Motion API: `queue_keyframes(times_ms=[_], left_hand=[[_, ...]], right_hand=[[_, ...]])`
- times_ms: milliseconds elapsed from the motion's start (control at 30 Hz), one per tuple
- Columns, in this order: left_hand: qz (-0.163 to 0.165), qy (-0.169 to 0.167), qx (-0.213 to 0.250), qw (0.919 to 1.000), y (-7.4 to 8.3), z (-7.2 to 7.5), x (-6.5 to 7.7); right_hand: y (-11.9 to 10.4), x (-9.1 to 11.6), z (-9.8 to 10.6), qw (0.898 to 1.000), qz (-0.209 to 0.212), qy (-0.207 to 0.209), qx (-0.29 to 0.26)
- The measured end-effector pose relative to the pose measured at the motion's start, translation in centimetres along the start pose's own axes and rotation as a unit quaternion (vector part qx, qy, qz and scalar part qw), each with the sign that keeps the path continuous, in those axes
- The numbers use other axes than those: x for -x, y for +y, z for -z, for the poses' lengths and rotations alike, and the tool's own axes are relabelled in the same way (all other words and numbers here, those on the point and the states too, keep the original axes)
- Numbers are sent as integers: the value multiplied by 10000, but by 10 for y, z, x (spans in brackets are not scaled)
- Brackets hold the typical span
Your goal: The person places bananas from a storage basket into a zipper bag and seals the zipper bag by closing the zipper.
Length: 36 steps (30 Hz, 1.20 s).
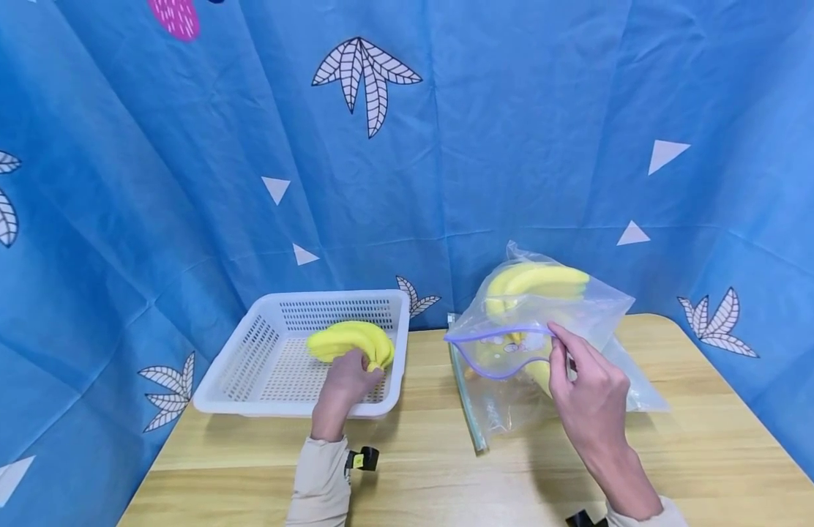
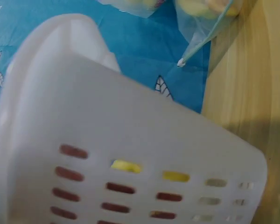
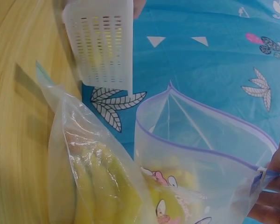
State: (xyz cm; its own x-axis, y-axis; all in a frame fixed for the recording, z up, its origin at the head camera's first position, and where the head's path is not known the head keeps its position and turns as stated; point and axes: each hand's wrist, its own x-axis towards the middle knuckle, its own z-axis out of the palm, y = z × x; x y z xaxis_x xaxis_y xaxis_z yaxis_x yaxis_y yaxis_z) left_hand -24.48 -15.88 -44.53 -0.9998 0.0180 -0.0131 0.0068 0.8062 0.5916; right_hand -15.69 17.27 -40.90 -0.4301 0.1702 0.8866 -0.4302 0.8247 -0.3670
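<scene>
In the head view my left hand [image 1: 348, 380] reaches into a white slotted plastic basket [image 1: 224, 369] and grips a bunch of yellow bananas [image 1: 346, 338] near its stem end. The left wrist view is mostly blocked by the basket wall [image 2: 98, 112], with yellow glimpsed through its slots. My right hand [image 1: 591, 391] pinches the purple-edged mouth of a clear zip bag [image 1: 601, 296], whose top stands apart in the right wrist view. Bananas [image 1: 539, 279] lie inside this bag, partly veiled by the plastic and its printed cartoon. The slider [image 3: 259, 176] is beside my right fingers.
A second clear bag [image 3: 63, 140] with a teal zip edge [image 1: 469, 399] lies beneath and beside the held one, with bananas [image 3: 100, 182] in it. Both bags and the basket stand on a wooden table [image 1: 433, 468]. A blue patterned curtain [image 1: 512, 146] hangs behind.
</scene>
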Motion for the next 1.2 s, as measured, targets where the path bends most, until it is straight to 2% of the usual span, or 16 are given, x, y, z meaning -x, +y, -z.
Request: queue_keyframes(times_ms=[233, 400, 600, 867, 967, 1100, 1200], left_hand=[[-192, 846, 629, 9942, -1, 8, -3], [-163, 1133, 955, 9888, -2, 13, -5], [-115, 1103, 1124, 9875, -3, 14, -8], [-579, 925, 1240, 9863, -6, 18, -7], [-621, 806, 1556, 9826, -8, 20, -6], [-566, 564, 2162, 9731, -9, 23, -4], [-503, 584, 2292, 9703, -7, 27, -3]], right_hand=[[2, 0, -1, 9999, 30, 72, -92], [0, -1, -2, 9999, 28, 61, -90], [-2, 0, -2, 9999, 52, 61, -131], [-3, 0, 0, 9999, 22, -72, -79], [-3, 0, 1, 9999, 14, -149, -45], [-3, 0, 1, 9998, 18, -219, -27], [-3, 1, 1, 9997, 12, -233, -10]])
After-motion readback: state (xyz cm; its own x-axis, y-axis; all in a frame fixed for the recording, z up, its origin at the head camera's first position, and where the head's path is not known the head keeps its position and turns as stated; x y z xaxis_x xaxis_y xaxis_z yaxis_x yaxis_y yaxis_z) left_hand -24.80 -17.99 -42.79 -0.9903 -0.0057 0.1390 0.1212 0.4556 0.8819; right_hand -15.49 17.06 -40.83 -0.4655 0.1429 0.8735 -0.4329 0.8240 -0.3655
